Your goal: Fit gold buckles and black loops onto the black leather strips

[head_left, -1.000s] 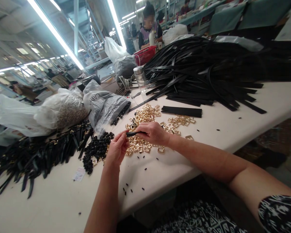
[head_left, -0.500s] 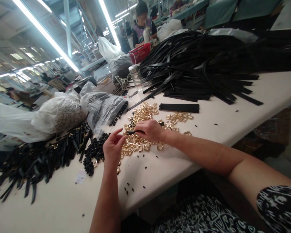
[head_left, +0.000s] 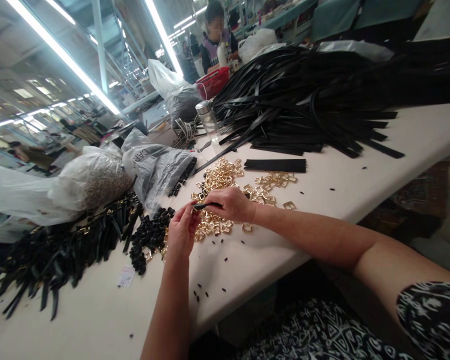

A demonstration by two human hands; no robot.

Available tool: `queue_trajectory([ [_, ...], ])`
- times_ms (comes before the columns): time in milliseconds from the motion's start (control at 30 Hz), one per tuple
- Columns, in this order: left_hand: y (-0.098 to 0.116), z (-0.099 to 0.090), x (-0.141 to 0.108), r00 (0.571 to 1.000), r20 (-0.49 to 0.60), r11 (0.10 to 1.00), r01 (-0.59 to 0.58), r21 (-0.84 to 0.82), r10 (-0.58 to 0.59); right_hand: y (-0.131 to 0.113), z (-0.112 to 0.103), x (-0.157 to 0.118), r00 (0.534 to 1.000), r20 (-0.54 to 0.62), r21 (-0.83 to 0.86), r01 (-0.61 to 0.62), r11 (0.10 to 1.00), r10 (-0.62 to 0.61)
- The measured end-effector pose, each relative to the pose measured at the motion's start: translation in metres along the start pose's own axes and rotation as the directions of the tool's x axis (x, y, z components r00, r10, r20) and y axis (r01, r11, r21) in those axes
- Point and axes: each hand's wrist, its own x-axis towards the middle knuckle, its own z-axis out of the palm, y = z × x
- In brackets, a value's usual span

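Observation:
A short black strap [head_left: 207,205] is gripped in my right hand [head_left: 233,204], its end pointing left. The fingers of my left hand [head_left: 182,225] are pinched at that end, where a small gold-coloured piece shows between the fingertips. Beneath and behind both hands lies a heap of gold rectangular buckles [head_left: 221,175]. A pile of small black loops [head_left: 148,237] sits just left of my left hand. Past the buckles, a flat stack of black strips [head_left: 275,165] rests on the white table [head_left: 262,265].
Long black straps [head_left: 285,100] cover the back right. A glass bottle [head_left: 209,120], a grey plastic bag [head_left: 153,162] and a white bag [head_left: 90,180] stand behind. Finished-looking black straps [head_left: 67,245] lie left. A person [head_left: 215,42] sits beyond a red basket [head_left: 212,81].
My left hand has moved right to the strap's end, and its spread fingers have closed there. My right hand still holds the strap. The view has shifted slightly.

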Motion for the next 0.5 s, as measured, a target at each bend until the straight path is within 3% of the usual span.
queue_trajectory([
  [133, 0.000, 0.000, -0.002, 0.999, 0.049, 1.000, -0.001, 0.003, 0.001, 0.000, -0.002, 0.000, 1.000, -0.003, -0.018, 0.020, 1.000, -0.020],
  [367, 0.011, -0.003, -0.007, 0.983, 0.131, 0.991, 0.123, 0.045, -0.128, 0.004, -0.006, 0.000, 0.988, 0.058, -0.025, 0.145, 0.989, -0.143],
  [500, 0.012, -0.005, -0.005, 0.967, 0.152, 0.979, 0.203, 0.018, -0.204, 0.001, -0.004, -0.001, 0.988, 0.076, 0.026, 0.134, 0.991, -0.136],
])
